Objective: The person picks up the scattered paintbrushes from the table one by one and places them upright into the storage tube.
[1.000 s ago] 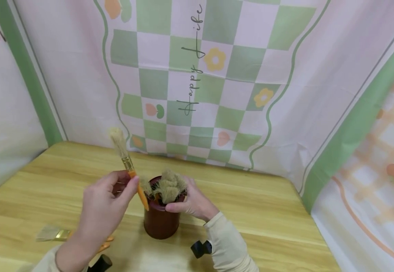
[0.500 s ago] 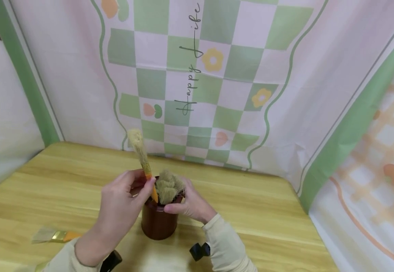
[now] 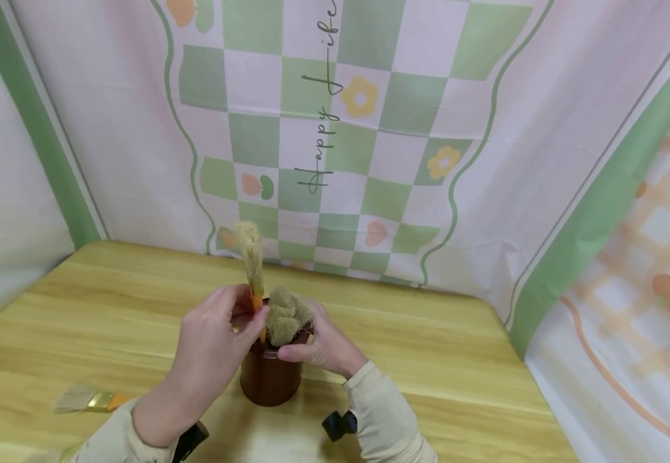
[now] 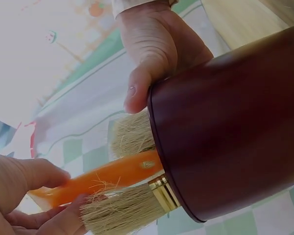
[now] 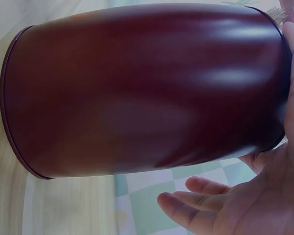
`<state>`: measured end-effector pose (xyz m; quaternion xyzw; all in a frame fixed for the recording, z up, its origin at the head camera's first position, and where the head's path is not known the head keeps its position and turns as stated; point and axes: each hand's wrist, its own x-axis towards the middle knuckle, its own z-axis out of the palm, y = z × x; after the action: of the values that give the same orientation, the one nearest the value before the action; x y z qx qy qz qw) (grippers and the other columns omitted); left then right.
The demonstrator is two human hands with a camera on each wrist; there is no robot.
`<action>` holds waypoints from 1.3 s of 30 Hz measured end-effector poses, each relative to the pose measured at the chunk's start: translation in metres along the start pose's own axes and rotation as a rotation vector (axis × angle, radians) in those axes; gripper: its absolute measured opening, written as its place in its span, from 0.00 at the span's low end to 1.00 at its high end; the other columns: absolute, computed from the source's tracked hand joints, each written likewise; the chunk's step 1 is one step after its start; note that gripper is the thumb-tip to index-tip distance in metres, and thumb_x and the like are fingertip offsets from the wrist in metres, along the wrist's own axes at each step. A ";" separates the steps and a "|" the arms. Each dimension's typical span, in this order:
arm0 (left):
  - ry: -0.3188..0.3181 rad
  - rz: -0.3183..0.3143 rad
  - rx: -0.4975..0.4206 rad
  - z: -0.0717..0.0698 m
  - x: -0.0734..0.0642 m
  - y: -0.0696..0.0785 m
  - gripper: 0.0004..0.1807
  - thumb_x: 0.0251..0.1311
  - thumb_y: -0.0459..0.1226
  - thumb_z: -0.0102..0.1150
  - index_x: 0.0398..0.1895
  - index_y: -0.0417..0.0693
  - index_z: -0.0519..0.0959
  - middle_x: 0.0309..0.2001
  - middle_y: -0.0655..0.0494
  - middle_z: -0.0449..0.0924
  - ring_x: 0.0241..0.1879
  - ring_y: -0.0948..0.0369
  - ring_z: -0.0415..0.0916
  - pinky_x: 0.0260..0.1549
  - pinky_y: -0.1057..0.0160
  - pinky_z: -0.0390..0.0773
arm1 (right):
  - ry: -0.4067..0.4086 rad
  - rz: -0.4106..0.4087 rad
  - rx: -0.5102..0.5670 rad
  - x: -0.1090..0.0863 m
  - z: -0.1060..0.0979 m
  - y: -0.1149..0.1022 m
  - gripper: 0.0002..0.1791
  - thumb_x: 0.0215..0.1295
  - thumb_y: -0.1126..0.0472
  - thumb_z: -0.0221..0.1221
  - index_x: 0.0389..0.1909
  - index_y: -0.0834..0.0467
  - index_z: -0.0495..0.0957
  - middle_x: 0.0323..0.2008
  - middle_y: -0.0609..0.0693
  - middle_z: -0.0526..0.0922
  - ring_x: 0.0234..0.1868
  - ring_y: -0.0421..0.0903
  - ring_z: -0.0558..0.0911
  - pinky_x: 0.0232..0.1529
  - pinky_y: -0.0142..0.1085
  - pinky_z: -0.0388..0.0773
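A round dark red-brown pot (image 3: 271, 379) stands upright on the table, with several pale-bristled paintbrushes (image 3: 285, 318) in it, bristles up. My left hand (image 3: 210, 350) pinches another paintbrush (image 3: 252, 257) between thumb and fingers near the top of its orange handle. That handle (image 4: 110, 177) runs past the rim into the pot in the left wrist view; its lower end is hidden. My right hand (image 3: 335, 344) holds the pot's rim from the right, thumb at the front. In the right wrist view, some right-hand fingers (image 5: 188, 210) stand away from the pot wall.
A flat paintbrush (image 3: 100, 401) with an orange handle lies on the wooden table (image 3: 427, 360) at the left, partly behind my left forearm. Black wrist devices (image 3: 339, 426) sit below both forearms. A checked cloth (image 3: 323, 154) hangs behind the table.
My left hand has moved right with the paintbrush, whose handle end has gone from in front of the pot to inside its rim. The brush now stands more upright. My right hand stays on the rim.
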<state>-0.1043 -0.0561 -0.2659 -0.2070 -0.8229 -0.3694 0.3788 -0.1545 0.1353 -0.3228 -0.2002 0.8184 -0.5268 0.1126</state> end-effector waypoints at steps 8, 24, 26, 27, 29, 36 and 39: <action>-0.080 -0.097 0.039 -0.008 0.005 0.001 0.22 0.42 0.33 0.76 0.39 0.31 0.79 0.30 0.46 0.80 0.29 0.55 0.85 0.26 0.62 0.83 | -0.022 -0.003 -0.008 0.001 0.000 -0.001 0.57 0.42 0.29 0.67 0.72 0.45 0.55 0.69 0.56 0.56 0.68 0.53 0.58 0.68 0.53 0.60; -0.001 0.066 -0.014 -0.008 0.003 -0.004 0.24 0.32 0.29 0.80 0.37 0.34 0.80 0.29 0.50 0.80 0.29 0.58 0.83 0.30 0.67 0.83 | 0.041 -0.008 -0.032 -0.001 0.002 -0.001 0.59 0.37 0.26 0.67 0.72 0.41 0.56 0.69 0.55 0.56 0.69 0.53 0.57 0.68 0.56 0.59; -0.009 0.100 -0.004 -0.007 0.000 -0.003 0.23 0.31 0.30 0.80 0.36 0.36 0.81 0.29 0.51 0.80 0.29 0.60 0.82 0.30 0.69 0.83 | 0.058 -0.005 -0.042 -0.002 0.002 -0.001 0.59 0.36 0.24 0.66 0.72 0.38 0.56 0.69 0.54 0.57 0.69 0.52 0.56 0.67 0.57 0.60; -0.012 0.120 -0.001 -0.006 -0.002 -0.003 0.23 0.31 0.30 0.80 0.35 0.37 0.81 0.29 0.51 0.80 0.28 0.61 0.82 0.29 0.70 0.82 | 0.063 -0.005 -0.043 -0.003 0.002 0.000 0.58 0.36 0.24 0.66 0.72 0.37 0.57 0.69 0.54 0.57 0.69 0.52 0.56 0.66 0.57 0.60; -0.017 0.152 -0.003 -0.004 -0.005 -0.001 0.23 0.30 0.30 0.80 0.34 0.38 0.81 0.28 0.53 0.79 0.27 0.64 0.80 0.27 0.73 0.81 | 0.074 -0.009 -0.049 -0.004 0.002 -0.001 0.59 0.35 0.24 0.65 0.72 0.37 0.57 0.68 0.53 0.58 0.68 0.51 0.57 0.65 0.56 0.62; -0.042 0.182 -0.019 -0.001 -0.013 0.001 0.20 0.29 0.29 0.80 0.31 0.42 0.81 0.24 0.58 0.76 0.23 0.68 0.74 0.23 0.79 0.74 | 0.087 -0.013 -0.056 -0.004 0.003 -0.001 0.62 0.34 0.22 0.63 0.73 0.43 0.57 0.69 0.54 0.57 0.68 0.51 0.58 0.66 0.56 0.61; -0.046 0.175 -0.010 0.000 -0.016 0.000 0.17 0.30 0.28 0.79 0.27 0.44 0.81 0.22 0.60 0.76 0.22 0.71 0.72 0.22 0.81 0.71 | 0.068 -0.014 -0.063 -0.004 0.004 0.000 0.63 0.34 0.21 0.62 0.73 0.44 0.55 0.70 0.55 0.56 0.68 0.52 0.58 0.66 0.56 0.61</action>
<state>-0.0940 -0.0569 -0.2786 -0.2882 -0.8085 -0.3340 0.3895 -0.1493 0.1338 -0.3243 -0.1912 0.8364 -0.5082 0.0746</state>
